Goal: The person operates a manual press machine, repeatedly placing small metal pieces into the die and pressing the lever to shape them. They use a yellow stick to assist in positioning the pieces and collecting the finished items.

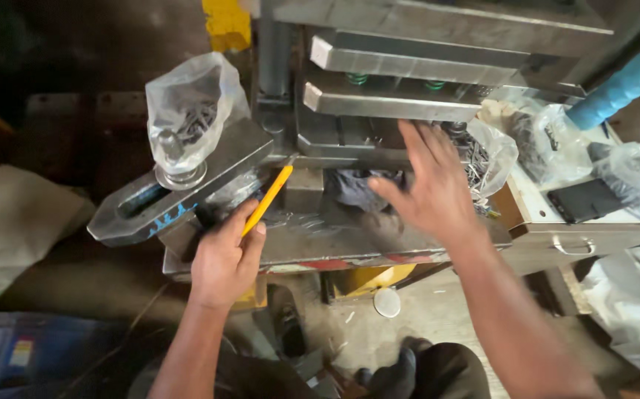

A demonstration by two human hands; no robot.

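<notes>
1. Down low, a dusty concrete floor [438,310] with a pale round disc [387,302] lying on it.
2. The left hand [225,255] pinches a slim yellow pencil [268,198], its tip up at the scuffed steel press bed [334,240].
3. The right hand [427,188] hovers, fingers spread, holding nothing.
4. A slotted steel clamp bar [179,192] carries a crinkled clear bag [187,111].
5. Farthest back, stacked grey steel plates [408,59] and a blue-wrapped handle [623,85].

yellow pencil [268,199], blue handle [623,85], grey press [408,70]
</notes>
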